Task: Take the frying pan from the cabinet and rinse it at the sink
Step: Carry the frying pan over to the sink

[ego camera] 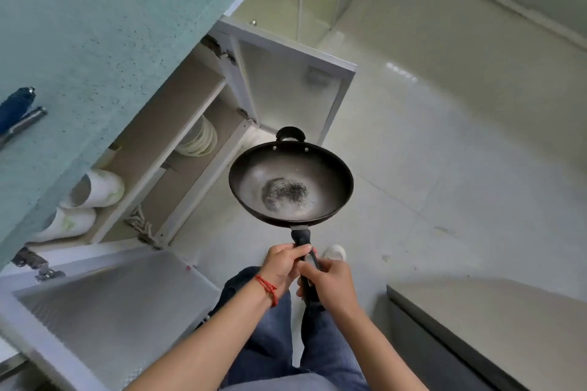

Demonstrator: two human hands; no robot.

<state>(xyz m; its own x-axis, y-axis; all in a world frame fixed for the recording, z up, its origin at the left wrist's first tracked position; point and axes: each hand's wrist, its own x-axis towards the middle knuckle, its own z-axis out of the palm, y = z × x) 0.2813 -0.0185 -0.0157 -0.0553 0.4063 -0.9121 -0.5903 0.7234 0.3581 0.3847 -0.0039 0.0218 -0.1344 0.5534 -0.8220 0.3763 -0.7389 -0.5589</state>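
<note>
Both hands are wrapped around the long black handle of the pan (290, 184), left hand (284, 265) closer to the bowl and right hand (328, 284) just behind it, fingers curled tight on the grip so nothing's loose. The pan is held out in the air over the pale floor (444, 152), roughly level, right in front of the open cabinet (178, 149) with both doors swung wide, and there's a dark speckled patch in the middle of its bowl. Inside the cabinet there are stacked plates (200, 138) and a couple of white bowls (95, 189) on their sides, under the teal counter (95, 25).
</note>
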